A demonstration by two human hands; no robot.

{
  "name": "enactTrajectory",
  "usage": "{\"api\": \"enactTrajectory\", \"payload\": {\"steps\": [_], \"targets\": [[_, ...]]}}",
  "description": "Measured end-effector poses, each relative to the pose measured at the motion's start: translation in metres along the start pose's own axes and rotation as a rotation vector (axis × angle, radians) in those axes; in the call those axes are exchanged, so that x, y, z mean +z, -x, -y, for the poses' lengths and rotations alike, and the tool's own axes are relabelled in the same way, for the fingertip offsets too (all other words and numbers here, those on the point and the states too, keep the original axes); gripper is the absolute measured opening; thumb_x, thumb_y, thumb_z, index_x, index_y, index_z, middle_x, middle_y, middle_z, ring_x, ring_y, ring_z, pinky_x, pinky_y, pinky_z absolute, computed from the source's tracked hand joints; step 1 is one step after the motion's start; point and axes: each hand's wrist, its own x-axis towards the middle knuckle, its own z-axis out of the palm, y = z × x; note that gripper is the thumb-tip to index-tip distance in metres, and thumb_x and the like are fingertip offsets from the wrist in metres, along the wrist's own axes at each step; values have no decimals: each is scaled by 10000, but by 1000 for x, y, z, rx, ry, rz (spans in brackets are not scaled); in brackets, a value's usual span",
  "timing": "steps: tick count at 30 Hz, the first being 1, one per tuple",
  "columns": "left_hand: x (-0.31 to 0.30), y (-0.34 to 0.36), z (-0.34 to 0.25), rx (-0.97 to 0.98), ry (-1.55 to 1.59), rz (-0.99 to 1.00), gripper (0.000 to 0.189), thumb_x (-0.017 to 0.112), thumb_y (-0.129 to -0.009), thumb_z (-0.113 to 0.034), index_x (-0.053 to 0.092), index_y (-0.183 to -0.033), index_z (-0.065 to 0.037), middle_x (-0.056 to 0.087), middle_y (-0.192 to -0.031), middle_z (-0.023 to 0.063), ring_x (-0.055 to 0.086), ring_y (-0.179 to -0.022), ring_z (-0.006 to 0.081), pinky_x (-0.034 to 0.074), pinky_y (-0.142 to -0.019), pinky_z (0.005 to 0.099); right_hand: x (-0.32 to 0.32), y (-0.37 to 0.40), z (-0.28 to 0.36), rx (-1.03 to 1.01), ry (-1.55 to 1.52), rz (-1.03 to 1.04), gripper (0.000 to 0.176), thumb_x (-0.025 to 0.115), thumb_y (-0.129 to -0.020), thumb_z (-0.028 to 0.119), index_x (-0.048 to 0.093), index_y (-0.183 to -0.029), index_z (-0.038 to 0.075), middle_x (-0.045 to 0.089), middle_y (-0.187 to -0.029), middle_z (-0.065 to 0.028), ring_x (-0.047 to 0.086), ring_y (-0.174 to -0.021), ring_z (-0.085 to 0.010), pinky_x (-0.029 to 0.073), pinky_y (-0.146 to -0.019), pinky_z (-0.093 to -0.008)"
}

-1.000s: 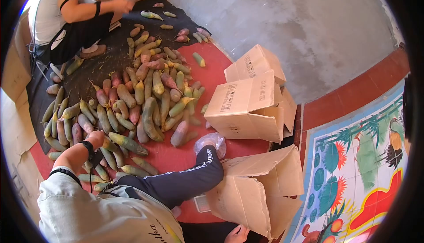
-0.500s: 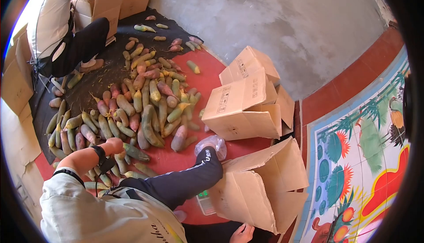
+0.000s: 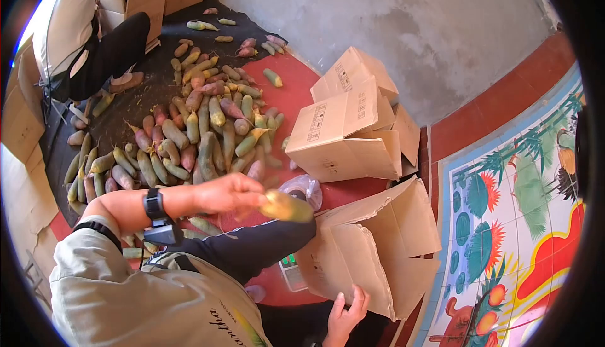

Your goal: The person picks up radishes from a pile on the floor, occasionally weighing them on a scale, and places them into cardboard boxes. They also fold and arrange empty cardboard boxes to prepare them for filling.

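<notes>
My left hand [image 3: 236, 194], with a dark band and device at the wrist, grips a green radish [image 3: 287, 206] by its yellowish end. The radish is blurred and held in the air over my bent leg. Left of it spreads a large pile of green and reddish radishes [image 3: 176, 139]. Down at the lower right, my right hand [image 3: 350, 312] has its fingers apart, fingertips right at the lower flap of an open cardboard box [image 3: 334, 255]. This box lies beside my knee, its opening facing right. Partly behind it sits a scale [image 3: 291, 274] with a green lit display.
More open cardboard boxes [image 3: 337, 148] stand beyond my foot [image 3: 302, 189], which has a plastic cover. Another person [image 3: 82, 38] sits at the upper left by further boxes. Red and black sheets [image 3: 283, 98] lie under the radishes. A painted tile panel [image 3: 504, 233] borders the right side.
My left hand has swung right from the pile's near edge, and a radish now shows in it. My right hand has risen to the box flap, its fingers spreading.
</notes>
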Motion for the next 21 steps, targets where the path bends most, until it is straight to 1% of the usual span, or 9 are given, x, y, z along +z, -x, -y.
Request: {"api": "enactTrajectory", "payload": {"steps": [2, 3, 6, 11, 13, 14, 15, 19, 21], "targets": [[14, -8, 9, -69, 23, 155, 291, 472, -928, -242, 533, -724, -44, 501, -534, 0, 456, -490, 54, 327, -447, 218, 1, -5, 5, -85, -15, 28, 531, 645, -643, 86, 475, -1134, -20, 513, -1058, -193, 521, -959, -340, 433, -823, -393], [25, -12, 9, 35, 64, 266, 293, 454, -936, -232, 530, -726, -42, 506, -544, 4, 471, -517, 59, 350, -486, 223, 1, -9, 12, -88, -15, 32, 531, 645, -643, 86, 475, -1134, -20, 513, -1058, -193, 521, -959, -340, 433, -823, -393], [50, -20, 19, 10, 191, 467, 328, 427, -946, -232, 494, -693, -35, 512, -561, 16, 485, -531, 80, 383, -547, 225, 4, -21, 32, -245, 0, 138, 671, 713, -611, 148, 413, -1189, -13, 520, -1059, -189, 524, -971, -344, 424, -846, -406], [61, -27, 34, 39, 217, 610, 350, 411, -951, -251, 471, -675, -45, 531, -600, 23, 508, -575, 90, 396, -582, 246, 11, -3, 11, -83, -148, 166, 625, 740, -621, 191, 441, -1131, -12, 534, -990, -173, 544, -879, -326, 424, -804, -386], [58, -32, 43, 99, 225, 546, 341, 410, -948, -287, 512, -739, -38, 526, -631, 21, 532, -594, 98, 427, -614, 240, 0, -10, 23, -181, -94, 117, 449, 668, -737, 192, 478, -1081, -26, 540, -937, -173, 540, -834, -314, 428, -762, -379], [53, -32, 44, 80, 192, 487, 334, 404, -949, -296, 531, -790, -31, 536, -659, 20, 539, -634, 98, 433, -644, 245, -17, -19, 34, -85, 5, 127, 373, 678, -732, 198, 547, -1016, -5, 558, -934, -215, 543, -844, -382, 443, -763, -435], [45, -32, 45, 60, 160, 428, 337, 398, -950, -305, 550, -841, -25, 545, -687, 19, 547, -674, 98, 440, -673, 250, -22, -13, 18, -69, 36, 56, 528, 725, -671, 223, 501, -1090, -6, 543, -993, -206, 520, -904, -377, 413, -802, -440], [-22, -32, 89, -7, 17, 101, 314, 458, -925, -315, 572, -961, -25, 587, -774, 24, 556, -731, 103, 452, -732, 260, -49, -27, 11, 110, 35, -402, 555, 686, -735, 252, 470, -1144, -54, 525, -1077, -244, 507, -974, -365, 399, -858, -417], [-53, -16, 109, -210, -137, -178, 329, 502, -897, -334, 578, -959, -20, 603, -846, 46, 573, -765, 131, 473, -695, 279, -56, -32, -16, 78, 132, -577, 496, 651, -785, 252, 483, -1128, -63, 529, -1071, -256, 517, -952, -363, 408, -857, -408]]}}
